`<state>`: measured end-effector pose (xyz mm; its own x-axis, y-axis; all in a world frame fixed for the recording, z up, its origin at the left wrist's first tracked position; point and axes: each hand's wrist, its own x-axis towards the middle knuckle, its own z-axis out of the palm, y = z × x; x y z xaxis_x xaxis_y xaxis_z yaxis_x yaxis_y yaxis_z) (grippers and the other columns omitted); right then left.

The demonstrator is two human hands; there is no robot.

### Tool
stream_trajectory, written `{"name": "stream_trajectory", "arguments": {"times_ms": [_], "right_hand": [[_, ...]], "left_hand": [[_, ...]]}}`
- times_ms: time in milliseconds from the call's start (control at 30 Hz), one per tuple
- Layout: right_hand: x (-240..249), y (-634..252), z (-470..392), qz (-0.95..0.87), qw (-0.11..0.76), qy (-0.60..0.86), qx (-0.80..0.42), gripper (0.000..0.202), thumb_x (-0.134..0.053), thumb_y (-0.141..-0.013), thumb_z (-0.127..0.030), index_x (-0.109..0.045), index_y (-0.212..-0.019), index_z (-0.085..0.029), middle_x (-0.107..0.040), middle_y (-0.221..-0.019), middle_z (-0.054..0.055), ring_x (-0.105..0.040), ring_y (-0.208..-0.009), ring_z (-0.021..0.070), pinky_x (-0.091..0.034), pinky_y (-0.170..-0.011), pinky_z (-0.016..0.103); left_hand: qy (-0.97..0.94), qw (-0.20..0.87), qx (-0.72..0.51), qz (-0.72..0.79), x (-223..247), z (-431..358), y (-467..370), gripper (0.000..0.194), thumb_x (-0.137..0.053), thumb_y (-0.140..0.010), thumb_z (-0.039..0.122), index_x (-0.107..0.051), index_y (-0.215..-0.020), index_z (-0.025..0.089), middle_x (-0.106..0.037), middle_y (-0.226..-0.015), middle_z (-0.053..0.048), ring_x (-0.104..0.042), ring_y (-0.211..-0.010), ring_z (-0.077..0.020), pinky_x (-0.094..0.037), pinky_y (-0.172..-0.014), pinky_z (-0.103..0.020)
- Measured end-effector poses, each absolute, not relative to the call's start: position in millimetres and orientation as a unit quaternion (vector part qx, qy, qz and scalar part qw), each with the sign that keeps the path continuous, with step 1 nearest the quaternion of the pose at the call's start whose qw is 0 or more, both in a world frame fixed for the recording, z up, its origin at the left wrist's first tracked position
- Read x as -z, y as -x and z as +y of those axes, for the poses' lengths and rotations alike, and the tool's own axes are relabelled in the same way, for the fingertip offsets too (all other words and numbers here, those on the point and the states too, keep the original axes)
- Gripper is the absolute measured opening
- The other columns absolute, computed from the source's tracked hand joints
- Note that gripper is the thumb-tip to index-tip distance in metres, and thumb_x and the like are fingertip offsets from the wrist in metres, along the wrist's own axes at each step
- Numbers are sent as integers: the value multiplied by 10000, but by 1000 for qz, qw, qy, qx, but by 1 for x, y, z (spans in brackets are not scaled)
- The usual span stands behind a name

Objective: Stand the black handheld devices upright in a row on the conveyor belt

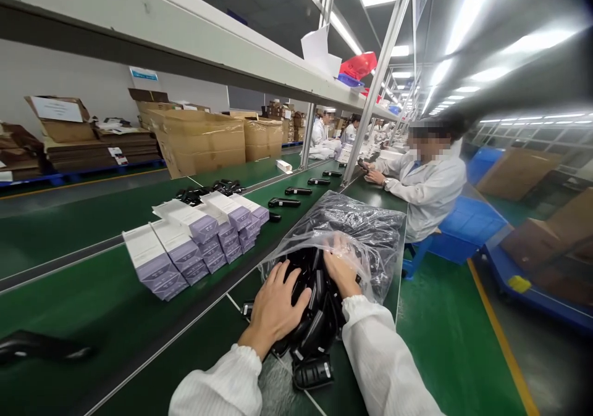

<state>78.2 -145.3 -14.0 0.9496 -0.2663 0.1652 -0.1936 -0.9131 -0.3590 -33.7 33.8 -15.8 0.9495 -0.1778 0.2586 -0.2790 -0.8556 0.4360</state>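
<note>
A pile of black angled handheld devices (316, 292) spills from the mouth of a clear plastic bag (375, 218). My left hand (278, 302) lies over the near left side of the pile, fingers spread and touching the devices. On the other side, my right hand (343, 268) reaches into the bag's mouth, its fingers stretched out and partly veiled by the film. Neither hand grips a device as far as I can see. One black device (314, 373) lies at the near end of the pile, below my hands.
White and purple boxes (199, 237) are stacked left of the bag. Single black devices (284, 202) lie along the green belt, another (41, 347) at near left. A shelf beam (185, 21) crosses overhead. A co-worker (426, 175) sits ahead on the right, near a blue crate (467, 224).
</note>
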Motion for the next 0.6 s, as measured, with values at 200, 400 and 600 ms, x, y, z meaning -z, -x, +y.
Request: {"name": "stream_trajectory", "arguments": {"times_ms": [200, 400, 600], "right_hand": [[13, -17, -86, 98, 229, 966, 72, 623, -293, -989, -522, -319, -1536, -226, -426, -1517, 141, -368, -1368, 368, -245, -1086, 581], [21, 45, -37, 13, 344, 930, 127, 568, -337, -963, -521, -538, -1398, -217, -428, -1517, 113, -375, -1353, 348, -316, -1069, 463], [8, 11, -66, 66, 229, 956, 171, 470, -345, -953, -315, -634, -1263, -112, -590, -1338, 180, -489, -1256, 324, -296, -1092, 471]], "left_hand": [[-946, 282, -107, -123, 13, 63, 79, 535, -390, -987, 490, -458, -1406, 164, -460, -1496, -123, -390, -1401, -288, -427, -1105, -476], [-941, 296, -115, -115, 9, 117, 148, 426, -407, -994, 428, -498, -1342, 199, -570, -1389, -112, -560, -1267, -252, -523, -1021, -407], [-942, 101, -264, -183, 17, 128, 235, 446, -588, -880, 376, -577, -1299, 227, -611, -1358, -85, -607, -1201, -292, -579, -938, -381]]}}
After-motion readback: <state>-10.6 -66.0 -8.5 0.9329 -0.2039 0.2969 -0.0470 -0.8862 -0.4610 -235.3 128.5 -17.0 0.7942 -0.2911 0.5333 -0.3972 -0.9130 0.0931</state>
